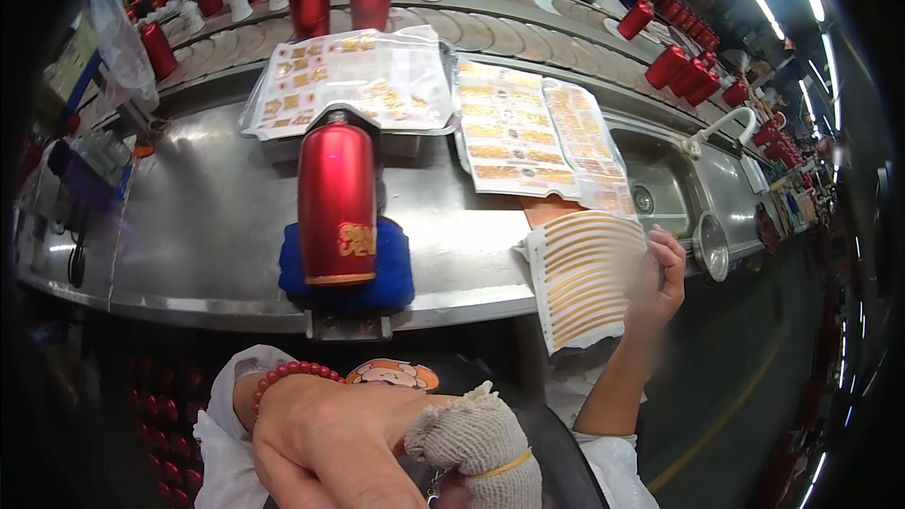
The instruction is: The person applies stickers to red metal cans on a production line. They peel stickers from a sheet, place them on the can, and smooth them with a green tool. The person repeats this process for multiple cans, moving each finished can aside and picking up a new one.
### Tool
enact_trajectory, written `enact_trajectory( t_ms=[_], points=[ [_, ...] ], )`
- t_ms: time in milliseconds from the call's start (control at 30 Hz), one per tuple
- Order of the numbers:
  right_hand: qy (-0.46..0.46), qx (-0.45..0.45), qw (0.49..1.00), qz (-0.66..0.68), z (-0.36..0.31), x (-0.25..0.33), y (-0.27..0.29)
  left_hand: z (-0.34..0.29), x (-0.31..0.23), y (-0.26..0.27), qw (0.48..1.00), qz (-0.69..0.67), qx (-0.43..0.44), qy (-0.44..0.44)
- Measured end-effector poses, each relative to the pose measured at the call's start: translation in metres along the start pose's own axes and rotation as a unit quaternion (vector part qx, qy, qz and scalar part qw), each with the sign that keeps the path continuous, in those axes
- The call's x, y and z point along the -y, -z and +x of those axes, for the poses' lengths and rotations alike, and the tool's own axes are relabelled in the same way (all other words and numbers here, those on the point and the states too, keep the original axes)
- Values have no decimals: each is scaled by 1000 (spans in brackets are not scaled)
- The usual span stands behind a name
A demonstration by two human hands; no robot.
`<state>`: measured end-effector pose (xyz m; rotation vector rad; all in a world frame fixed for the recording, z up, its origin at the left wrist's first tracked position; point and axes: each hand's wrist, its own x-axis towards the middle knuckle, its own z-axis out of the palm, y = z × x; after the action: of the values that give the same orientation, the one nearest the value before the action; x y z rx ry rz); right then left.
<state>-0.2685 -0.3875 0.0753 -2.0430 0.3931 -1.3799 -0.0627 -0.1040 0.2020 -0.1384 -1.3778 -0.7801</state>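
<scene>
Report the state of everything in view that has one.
Red bottle, gold decal near its lower end
Blue cloth, bunched beneath that end
Gold-striped sheet, curved, held at its right edge
Right hand, gripping that sheet
Left hand, partly out of frame, hold unclear
Grey knit finger cover, circled by a yellow band
Right-side white tap, no flow visible

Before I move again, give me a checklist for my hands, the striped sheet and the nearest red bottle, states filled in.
1. Striped sheet held: ok, the right hand has it by its right edge.
2. Both hands fully in view: not ok, the left hand runs off the lower edge.
3. Left hand apart from the red bottle: ok.
4. Gold mark on the bottle in view: ok.
5. Bottle firmly supported above the blue cloth: cannot tell, the contact is hidden.
</scene>
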Motion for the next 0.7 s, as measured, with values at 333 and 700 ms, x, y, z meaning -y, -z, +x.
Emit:
enact_trajectory(
  t_ms=[333,700],
  points=[
    [63,188,980,-12,1,52,-118,-57,-63,-15,993,-17,-101,54],
    [115,292,950,15,-1,70,-179,-58,-51,-41,953,2,-283,-113]
  ],
)
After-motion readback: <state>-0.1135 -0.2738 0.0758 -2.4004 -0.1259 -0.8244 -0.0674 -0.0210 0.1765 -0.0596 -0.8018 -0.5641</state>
